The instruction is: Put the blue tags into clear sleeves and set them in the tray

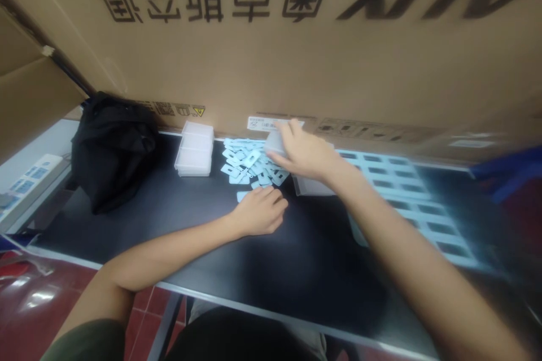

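Note:
My right hand [305, 152] holds a pale, frosted plastic piece [275, 144] between thumb and fingers, over the right side of a loose pile of light-blue tags [248, 159] with rectangular slots. Beneath that wrist, a second stack of frosted plastic pieces [315, 187] is partly covered. My left hand [261, 212] rests on the black tabletop [203, 242] just in front of the pile, its fingers curled in. Whatever those fingers may hold is hidden. One light-blue tag [241, 196] lies beside its knuckles.
Left of the pile stands a stack of frosted plastic pieces [195, 149], with a black bag [112, 149] farther left. Light-blue sheets with dark rectangular openings [406, 191] lie at the right. A large printed carton [271, 67] walls off the back. Something blue [508, 174] blurs at the right edge.

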Motion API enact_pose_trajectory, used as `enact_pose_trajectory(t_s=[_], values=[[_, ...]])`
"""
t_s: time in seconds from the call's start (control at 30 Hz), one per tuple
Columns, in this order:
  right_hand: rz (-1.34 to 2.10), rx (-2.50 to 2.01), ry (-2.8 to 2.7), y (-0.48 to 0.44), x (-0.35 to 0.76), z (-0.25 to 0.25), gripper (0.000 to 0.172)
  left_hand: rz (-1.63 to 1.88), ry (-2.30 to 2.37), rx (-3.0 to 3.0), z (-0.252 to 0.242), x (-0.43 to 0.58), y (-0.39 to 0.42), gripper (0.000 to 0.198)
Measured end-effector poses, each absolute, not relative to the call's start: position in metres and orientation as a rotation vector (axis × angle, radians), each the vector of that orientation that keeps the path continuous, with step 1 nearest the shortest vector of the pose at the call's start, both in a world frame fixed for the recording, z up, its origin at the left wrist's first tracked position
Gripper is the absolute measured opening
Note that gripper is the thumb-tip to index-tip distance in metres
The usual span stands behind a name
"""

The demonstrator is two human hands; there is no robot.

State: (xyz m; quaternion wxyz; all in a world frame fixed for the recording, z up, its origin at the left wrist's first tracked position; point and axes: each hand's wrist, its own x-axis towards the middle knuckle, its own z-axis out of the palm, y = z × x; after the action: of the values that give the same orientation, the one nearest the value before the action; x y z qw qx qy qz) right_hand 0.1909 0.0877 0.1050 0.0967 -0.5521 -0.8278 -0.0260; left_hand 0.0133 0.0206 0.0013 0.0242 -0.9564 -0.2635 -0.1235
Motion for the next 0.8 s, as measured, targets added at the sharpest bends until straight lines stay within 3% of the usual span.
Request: enact_pose_trajectory(t_s=[0.2,0.4,0.63,0.8], values=[[0.056,-1.333,-2.407,0.045,0.266,0.103,0.063,-0.435,-0.788,-2.961,0.002,0.011,0.021,0.02],[0.11,-1.264,-2.39,0.016,0.302,0.067,0.04,-0.433,-0.729,-2.973,0.011,0.006,0.018,0.02],[-0.188,-1.376,-2.203,-0.004,0.297,0.037,0.039,-0.36,-0.651,-2.997,0.025,-0.04,-0.005,0.022],[-0.326,-1.35,-2.072,-0.029,0.293,0.024,0.013,-0.355,-0.962,-2.973,0.02,-0.068,-0.014,0.031]])
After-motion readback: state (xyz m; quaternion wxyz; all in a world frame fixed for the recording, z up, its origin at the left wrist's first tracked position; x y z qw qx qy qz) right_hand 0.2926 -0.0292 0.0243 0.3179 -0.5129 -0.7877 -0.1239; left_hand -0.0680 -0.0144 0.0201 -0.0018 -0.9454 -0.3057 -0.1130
